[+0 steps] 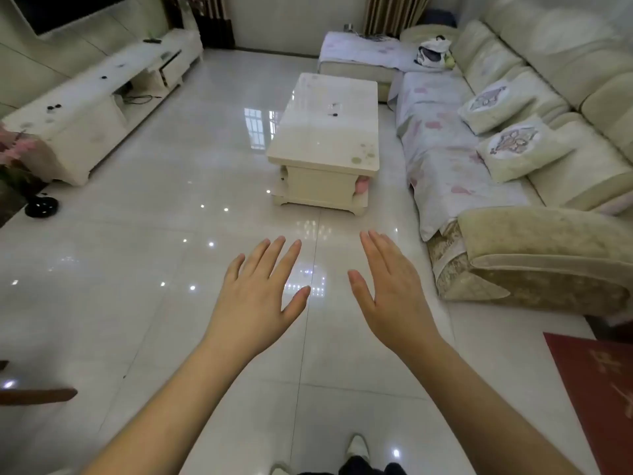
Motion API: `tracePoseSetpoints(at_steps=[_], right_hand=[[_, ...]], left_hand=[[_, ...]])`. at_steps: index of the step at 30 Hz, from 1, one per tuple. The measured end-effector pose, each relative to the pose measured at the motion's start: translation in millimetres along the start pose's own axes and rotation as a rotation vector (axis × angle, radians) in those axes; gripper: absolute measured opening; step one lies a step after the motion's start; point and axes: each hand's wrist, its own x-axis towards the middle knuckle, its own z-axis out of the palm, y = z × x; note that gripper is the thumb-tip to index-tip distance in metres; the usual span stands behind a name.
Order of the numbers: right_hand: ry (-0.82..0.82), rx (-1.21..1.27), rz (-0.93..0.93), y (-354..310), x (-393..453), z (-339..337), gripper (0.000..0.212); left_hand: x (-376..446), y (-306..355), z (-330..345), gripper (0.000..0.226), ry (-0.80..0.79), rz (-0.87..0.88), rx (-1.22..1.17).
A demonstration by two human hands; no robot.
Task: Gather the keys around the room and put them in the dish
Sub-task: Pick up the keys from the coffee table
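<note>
Fingers: left hand and right hand both spread flat, backs up, holding nothing, above the tiled floor.
Keys: small dark items, probably keys, on the coffee counter at; similar dark specks on the TV counter at; too small to confirm.
Dish: cannot tell which object it is.
Sofa: right of the coffee counter.

Room finishes: cream and white throughout.

Cream coffee table with green dots at its near corner; sofa cream, its cover white with pink florals; red mat; glossy white floor.
</note>
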Motion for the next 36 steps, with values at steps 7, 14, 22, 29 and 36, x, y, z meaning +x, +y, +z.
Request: tracePoseSetpoints(at_steps=[7, 14, 22, 29, 36], right_hand=[[-0.024, -0.017, 0.036, 31.3, -9.9, 3.6, 0.060], [0.004, 0.042, 0.121, 88.7, 18.6, 4.0, 0.062], [-0.091, 0.035, 0.171, 199.0, 86.5, -7.6, 0.065], [-0.151, 0.016, 0.159, 266.2, 138.4, -17.3, 0.064], [-0.120, 0.009, 0.154, 318.8, 202.9, -26.4, 0.064]], left_hand=[[20.4, 16.5, 22.8, 0.067, -0.021, 0.033, -0.030], [76.6, 56.9, 62.0, 0.065, -0.093, 0.084, -0.096], [185.2, 116.2, 104.6, 0.066, -0.212, 0.140, -0.020], [265.7, 161.3, 126.0, 0.066, -0.219, 0.099, -0.062], [353.2, 180.5, 145.7, 0.064, -0.210, 0.110, -0.079]])
